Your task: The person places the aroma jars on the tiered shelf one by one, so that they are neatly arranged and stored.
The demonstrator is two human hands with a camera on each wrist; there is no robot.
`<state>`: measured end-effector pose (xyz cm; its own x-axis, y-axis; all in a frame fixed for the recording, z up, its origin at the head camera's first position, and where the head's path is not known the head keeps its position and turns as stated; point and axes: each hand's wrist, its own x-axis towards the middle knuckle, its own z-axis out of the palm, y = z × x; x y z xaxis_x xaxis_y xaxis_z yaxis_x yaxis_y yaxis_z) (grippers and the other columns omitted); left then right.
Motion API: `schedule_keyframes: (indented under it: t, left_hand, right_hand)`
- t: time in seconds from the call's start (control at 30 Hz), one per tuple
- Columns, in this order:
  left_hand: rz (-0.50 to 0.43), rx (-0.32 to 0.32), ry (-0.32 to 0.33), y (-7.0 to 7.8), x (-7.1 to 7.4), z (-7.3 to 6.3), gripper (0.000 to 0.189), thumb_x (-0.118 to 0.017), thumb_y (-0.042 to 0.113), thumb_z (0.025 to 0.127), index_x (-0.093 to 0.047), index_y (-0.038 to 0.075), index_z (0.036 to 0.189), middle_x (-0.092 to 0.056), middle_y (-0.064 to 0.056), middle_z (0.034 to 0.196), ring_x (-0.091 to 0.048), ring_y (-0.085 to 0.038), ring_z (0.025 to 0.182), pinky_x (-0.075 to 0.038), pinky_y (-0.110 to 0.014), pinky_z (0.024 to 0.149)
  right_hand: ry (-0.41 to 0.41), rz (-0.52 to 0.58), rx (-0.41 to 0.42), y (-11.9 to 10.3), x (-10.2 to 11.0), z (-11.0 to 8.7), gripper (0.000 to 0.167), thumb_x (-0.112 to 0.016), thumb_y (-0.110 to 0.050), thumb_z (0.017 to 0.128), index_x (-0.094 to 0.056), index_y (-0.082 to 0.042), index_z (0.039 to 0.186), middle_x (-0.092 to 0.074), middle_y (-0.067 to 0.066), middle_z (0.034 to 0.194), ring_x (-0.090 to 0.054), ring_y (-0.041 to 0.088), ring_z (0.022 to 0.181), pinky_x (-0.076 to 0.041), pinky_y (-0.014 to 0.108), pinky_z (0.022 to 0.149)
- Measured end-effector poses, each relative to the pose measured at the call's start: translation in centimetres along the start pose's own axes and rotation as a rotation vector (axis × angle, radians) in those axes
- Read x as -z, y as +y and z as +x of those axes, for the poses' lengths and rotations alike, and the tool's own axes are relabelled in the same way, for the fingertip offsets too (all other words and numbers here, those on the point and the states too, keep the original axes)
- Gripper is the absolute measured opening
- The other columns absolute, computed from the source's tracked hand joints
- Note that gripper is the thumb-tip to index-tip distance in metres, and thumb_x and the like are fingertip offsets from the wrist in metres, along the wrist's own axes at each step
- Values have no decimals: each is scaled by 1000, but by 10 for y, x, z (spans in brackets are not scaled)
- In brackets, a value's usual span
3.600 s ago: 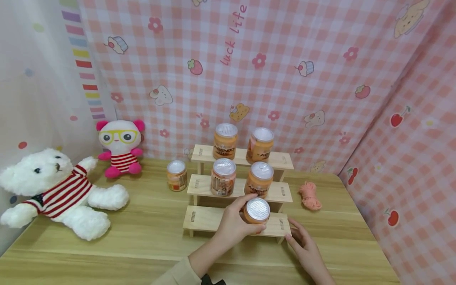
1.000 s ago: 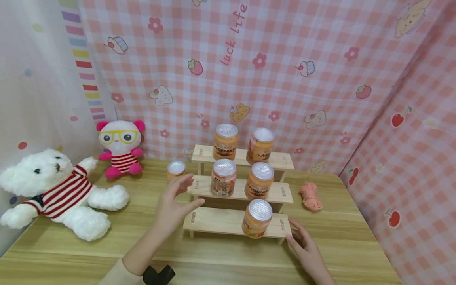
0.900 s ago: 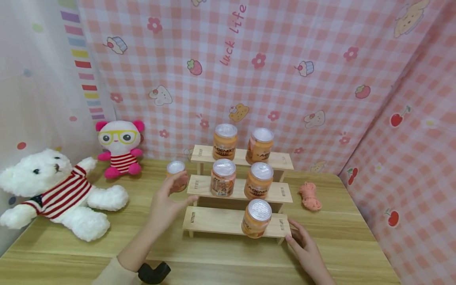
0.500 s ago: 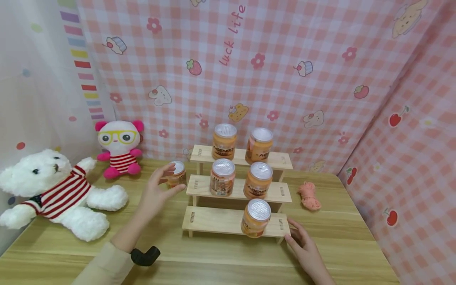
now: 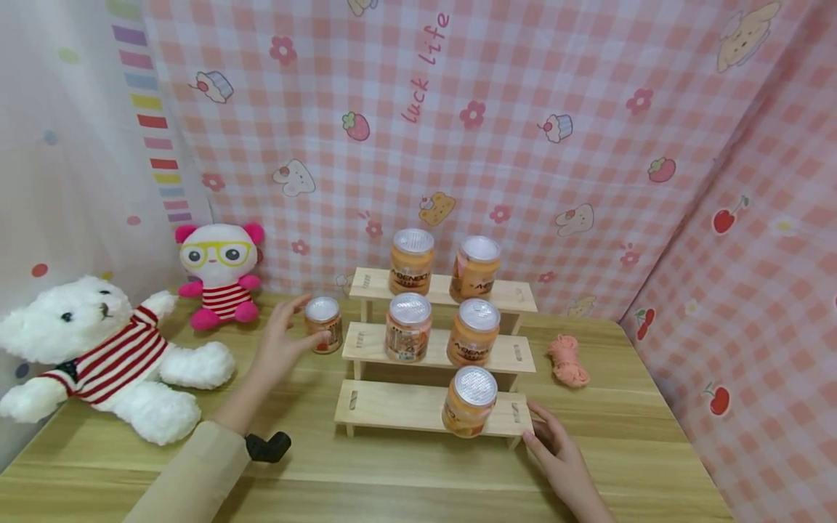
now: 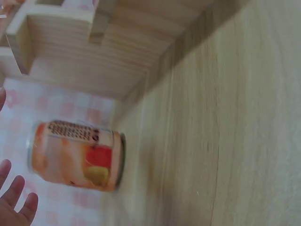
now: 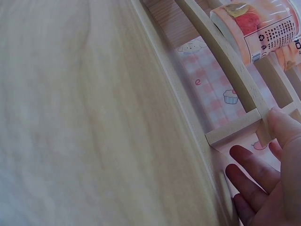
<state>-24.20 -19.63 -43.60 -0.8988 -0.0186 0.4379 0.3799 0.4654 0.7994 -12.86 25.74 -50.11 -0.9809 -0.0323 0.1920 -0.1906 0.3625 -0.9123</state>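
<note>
My left hand [image 5: 277, 345] reaches around an orange can [image 5: 329, 327] with a silver lid, which stands upright on the table left of the wooden display stand [image 5: 399, 405]. Its thumb and fingers are spread, one on each side of the can in the head view. In the left wrist view a gap shows between the fingertips [image 6: 14, 190] and the can. My right hand [image 5: 561, 457] holds the right end of the stand's lowest step, thumb at the front corner and index finger behind. One orange can [image 5: 469, 407] sits on that step's right half.
Two cans [image 5: 408, 330] stand on the middle step and two more [image 5: 412, 265] on the top one. Pink yarn [image 5: 567, 361] lies to the right. A white teddy bear [image 5: 118, 356] and a pink plush panda [image 5: 222, 272] sit at the left. Checked cloth [image 5: 431, 145] hangs behind.
My left hand has let go of the can on the lowest step and moved left to the can beside the stand. The right hand has stayed at the step's end.
</note>
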Motion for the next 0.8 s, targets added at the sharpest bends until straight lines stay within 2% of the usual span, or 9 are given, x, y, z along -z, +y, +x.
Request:
schedule_keyframes:
  t: [0.27,0.53,0.7,0.8]
  left_hand:
    - [-7,89,-94,-15,0,6,80,-80,10,78,-36,0,144,-37,-25,138,-35,-42,127,-33,-57,100]
    - [-100,101,-170,-32,-5,16,84,-79,9,79,-30,1,147,-33,-26,145,-32,-45,131,-31,-61,101]
    - [-156,140,-190,-38,-10,19,86,-78,5,80,-27,3,149,-37,-30,140,-37,-46,127,-37,-56,99]
    - [-151,151,-189,-40,-13,19,86,-77,3,80,-26,2,149,-38,-32,138,-41,-48,123,-41,-55,96]
  right_hand:
    - [-3,2,-26,3,-2,-1,46,-59,-8,95,-46,-4,138,-64,19,113,-59,7,100,-47,20,82]
    - [9,-9,-20,2,0,-1,45,-59,-9,95,-46,-4,138,-64,20,114,-59,7,100,-47,20,82]
    - [1,-5,-23,-1,0,0,45,-59,-9,95,-46,-4,139,-64,20,113,-59,7,100,-47,20,81]
    - [-1,-8,-18,-2,0,0,45,-59,-9,95,-46,-3,138,-64,20,113,-59,7,100,-46,19,81]
